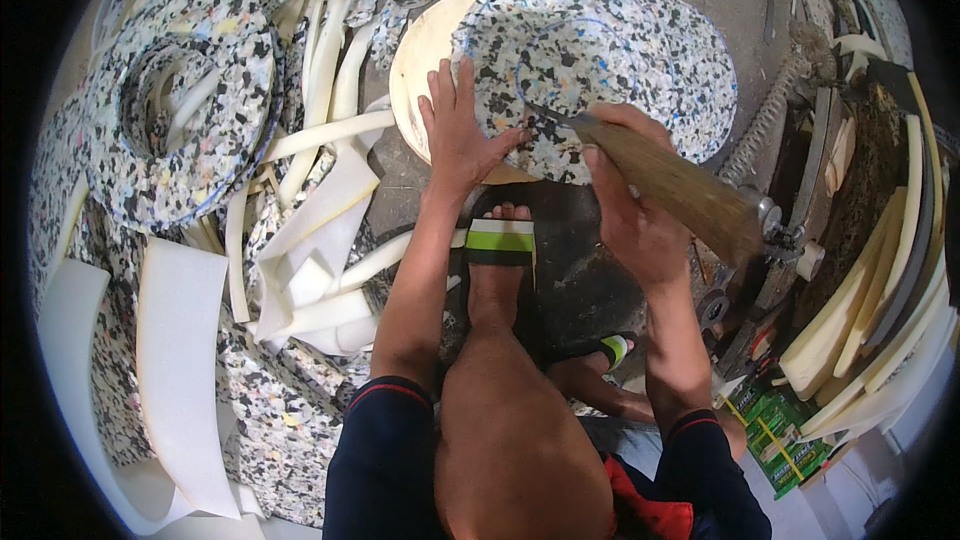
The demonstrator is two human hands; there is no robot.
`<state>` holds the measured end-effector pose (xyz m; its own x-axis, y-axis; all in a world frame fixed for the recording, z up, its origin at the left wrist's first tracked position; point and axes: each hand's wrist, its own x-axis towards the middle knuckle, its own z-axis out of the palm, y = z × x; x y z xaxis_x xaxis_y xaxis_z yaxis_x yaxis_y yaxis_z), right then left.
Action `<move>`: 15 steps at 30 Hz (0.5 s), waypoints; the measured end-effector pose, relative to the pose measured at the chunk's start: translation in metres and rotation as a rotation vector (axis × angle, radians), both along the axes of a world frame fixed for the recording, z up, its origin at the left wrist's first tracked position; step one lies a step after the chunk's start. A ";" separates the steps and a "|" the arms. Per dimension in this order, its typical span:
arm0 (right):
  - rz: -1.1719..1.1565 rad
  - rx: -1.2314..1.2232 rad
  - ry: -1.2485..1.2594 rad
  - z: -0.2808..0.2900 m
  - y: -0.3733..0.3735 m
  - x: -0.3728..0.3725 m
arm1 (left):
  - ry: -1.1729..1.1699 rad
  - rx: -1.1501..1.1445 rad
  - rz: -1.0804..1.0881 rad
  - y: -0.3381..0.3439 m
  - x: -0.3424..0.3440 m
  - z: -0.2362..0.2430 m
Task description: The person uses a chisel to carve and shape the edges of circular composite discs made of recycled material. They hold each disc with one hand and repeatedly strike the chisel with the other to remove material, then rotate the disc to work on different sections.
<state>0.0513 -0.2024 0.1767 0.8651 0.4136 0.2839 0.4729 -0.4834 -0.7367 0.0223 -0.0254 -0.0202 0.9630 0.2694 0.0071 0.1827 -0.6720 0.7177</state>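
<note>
A round speckled foam disc (pixel 500 15) of white, black and grey bits lies in front of me, with a blue circle marked on it. My left hand (pixel 462 135) rests open on its left edge, fingers spread. My right hand (pixel 640 200) is closed round a knife-like tool (pixel 690 185) with a broad, brown, wooden-looking body. Its narrow dark tip meets the disc near the lower part of the blue circle. How deep the tip goes, I cannot tell. Under the disc, a pale yellow round piece (pixel 415 80) shows at the left, and another speckled disc (pixel 700 80) at the right.
At the left, speckled foam rings (pixel 230 70) lie on a heap of white foam strips (pixel 185 360). My sandalled foot (pixel 495 285) is just below the disc. To the right stand a coiled hose (pixel 765 115), more foam strips (pixel 860 300) and a green packet (pixel 770 435).
</note>
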 end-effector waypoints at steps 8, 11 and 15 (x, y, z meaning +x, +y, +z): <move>-0.056 0.070 0.119 -0.007 0.013 -0.002 | 0.008 0.009 0.007 -0.001 0.003 0.000; -0.097 0.098 0.158 -0.009 0.015 -0.006 | 0.009 -0.002 0.012 -0.001 -0.001 0.000; -0.075 0.011 -0.063 -0.004 0.015 -0.008 | 0.000 -0.007 0.011 -0.002 0.000 -0.002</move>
<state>0.0434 -0.1878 0.1729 0.8737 0.3450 0.3428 0.4812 -0.5110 -0.7123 0.0222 -0.0272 -0.0218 0.9601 0.2797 0.0051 0.1899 -0.6649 0.7224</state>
